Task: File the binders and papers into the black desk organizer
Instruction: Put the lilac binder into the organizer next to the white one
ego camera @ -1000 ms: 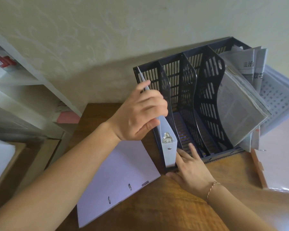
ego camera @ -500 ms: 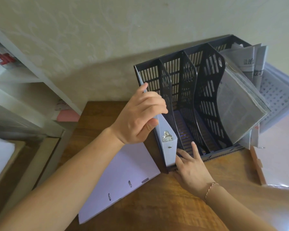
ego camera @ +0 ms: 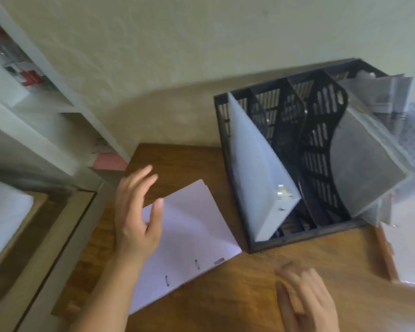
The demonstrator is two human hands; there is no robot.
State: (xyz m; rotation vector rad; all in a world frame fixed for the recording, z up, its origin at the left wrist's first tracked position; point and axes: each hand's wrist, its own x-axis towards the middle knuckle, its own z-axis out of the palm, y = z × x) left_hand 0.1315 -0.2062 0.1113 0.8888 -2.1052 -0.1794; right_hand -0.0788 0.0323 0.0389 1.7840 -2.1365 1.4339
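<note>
Left hand (ego camera: pixel 137 216) is spread loose, hovering right over the near-left edge of the flat lilac binder (ego camera: pixel 189 240), holding nothing. Right hand (ego camera: pixel 304 300) is blurry but looks empty and farther off. Binder's long side runs diagonally toward the black organizer (ego camera: pixel 321 130), so lefty's grab I'd guess

Home study: wooden desk (ego camera: pixel 249 295), wall shelves (ego camera: pixel 46 104).
</note>
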